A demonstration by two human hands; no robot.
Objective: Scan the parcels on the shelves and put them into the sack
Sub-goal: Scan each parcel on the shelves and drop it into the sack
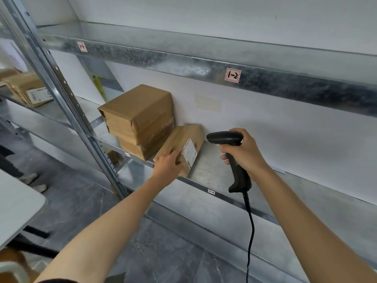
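A small brown cardboard parcel [184, 142] with a white label lies tilted on the middle metal shelf [206, 170], leaning against a stack of two larger brown boxes [136, 117]. My left hand [168, 163] grips the small parcel's near end, fingers curled over its top. My right hand [243, 152] holds a black corded barcode scanner [226, 138] by its handle. The scanner's head points left at the parcel's label from close by. No sack can be made out.
The upper shelf beam carries tags, one reading 1-2 [232, 75]. Another labelled box [30, 91] sits on the neighbouring rack at the left. A white table edge [18, 203] and a person's feet [33, 181] are at the lower left. The scanner cable [251, 231] hangs down.
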